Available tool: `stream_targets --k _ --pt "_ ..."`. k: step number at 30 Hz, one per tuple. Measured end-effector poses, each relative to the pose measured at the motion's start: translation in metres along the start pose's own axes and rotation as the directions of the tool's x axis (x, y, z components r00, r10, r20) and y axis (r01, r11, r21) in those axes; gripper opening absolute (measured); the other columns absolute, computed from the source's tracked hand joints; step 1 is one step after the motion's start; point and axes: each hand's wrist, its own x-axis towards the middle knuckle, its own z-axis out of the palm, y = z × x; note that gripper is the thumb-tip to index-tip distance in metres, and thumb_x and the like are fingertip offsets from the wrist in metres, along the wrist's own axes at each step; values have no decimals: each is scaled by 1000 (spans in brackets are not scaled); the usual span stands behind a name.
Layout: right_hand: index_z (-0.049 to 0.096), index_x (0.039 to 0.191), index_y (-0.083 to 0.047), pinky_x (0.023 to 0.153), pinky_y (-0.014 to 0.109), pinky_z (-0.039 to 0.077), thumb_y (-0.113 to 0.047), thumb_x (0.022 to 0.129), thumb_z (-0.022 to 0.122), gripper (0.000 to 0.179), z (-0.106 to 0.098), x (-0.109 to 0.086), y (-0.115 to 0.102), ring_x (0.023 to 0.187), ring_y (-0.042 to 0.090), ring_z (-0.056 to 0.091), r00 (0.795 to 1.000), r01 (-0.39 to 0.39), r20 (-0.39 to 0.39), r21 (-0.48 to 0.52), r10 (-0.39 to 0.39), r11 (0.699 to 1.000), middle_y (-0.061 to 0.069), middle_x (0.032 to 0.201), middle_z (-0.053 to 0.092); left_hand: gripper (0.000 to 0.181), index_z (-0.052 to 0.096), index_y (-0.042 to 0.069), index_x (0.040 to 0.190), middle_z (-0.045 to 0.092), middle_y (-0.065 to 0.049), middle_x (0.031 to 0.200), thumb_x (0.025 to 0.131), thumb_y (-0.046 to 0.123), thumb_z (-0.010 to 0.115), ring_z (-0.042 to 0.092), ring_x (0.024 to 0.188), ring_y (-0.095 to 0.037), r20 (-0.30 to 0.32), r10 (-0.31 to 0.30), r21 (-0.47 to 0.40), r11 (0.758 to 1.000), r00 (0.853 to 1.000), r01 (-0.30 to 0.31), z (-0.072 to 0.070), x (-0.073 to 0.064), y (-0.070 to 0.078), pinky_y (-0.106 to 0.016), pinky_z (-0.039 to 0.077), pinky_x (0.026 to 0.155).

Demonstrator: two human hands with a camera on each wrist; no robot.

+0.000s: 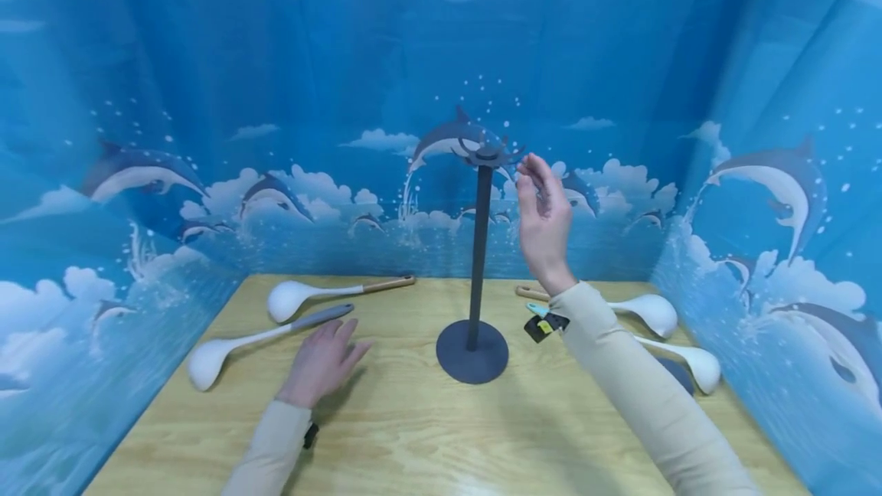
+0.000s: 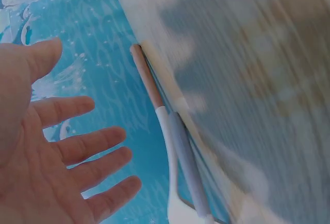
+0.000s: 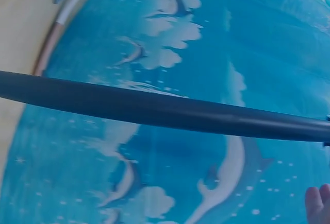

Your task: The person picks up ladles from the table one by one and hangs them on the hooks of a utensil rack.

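A dark grey utensil stand (image 1: 480,251) rises from a round base, with a ring of hooks (image 1: 488,153) on top. My right hand (image 1: 544,220) is raised just right of the hooks, its fingers loosely bent with nothing between them. In the right wrist view the pole (image 3: 170,112) crosses the picture, and fingertips (image 3: 315,206) show at the lower right. My left hand (image 1: 320,362) hovers low over the table, fingers spread, nearest to the grey handle of a white ladle (image 1: 210,362). Behind that ladle lies another white ladle (image 1: 289,298) with a wooden handle.
On the right lie a white ladle (image 1: 658,314) with a wooden handle and a white utensil (image 1: 703,368) with a mint handle, both partly behind my right sleeve. A dark grey piece (image 1: 675,375) shows beside them. Blue dolphin-print curtains (image 1: 441,37) enclose the wooden table (image 1: 413,435).
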Motion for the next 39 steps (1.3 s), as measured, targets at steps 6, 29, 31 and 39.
stream_targets --k 6,29,31,39 --pt "54 135 5 110 39 42 -10 104 46 35 3 17 -37 131 25 49 999 35 2 -34 -35 999 19 139 50 54 56 -1 135 63 -26 124 92 28 70 63 107 -43 -27 22 30 999 999 -21 -2 11 -16 -57 52 86" --pt "72 115 -7 114 37 35 -22 102 53 28 -10 51 -13 134 16 50 959 232 227 -275 -172 933 5 132 63 22 67 -3 104 66 -25 95 85 6 71 63 83 -44 -41 -103 140 984 994 107 -14 34 -64 -57 51 65" --pt "72 116 -9 114 36 35 -25 102 52 29 -10 51 -15 135 13 48 961 211 236 -292 -144 933 3 134 62 21 66 -2 102 65 -24 92 84 5 72 62 80 -43 -24 -118 153 981 993 121 -14 34 -67 -57 51 64" --pt "74 115 -13 105 40 47 -31 102 51 31 -15 56 -19 133 12 50 956 77 293 -241 -3 967 -3 139 58 25 67 -3 108 65 -26 93 86 8 69 62 84 -47 58 -251 158 958 966 240 -13 25 -81 -59 49 67"
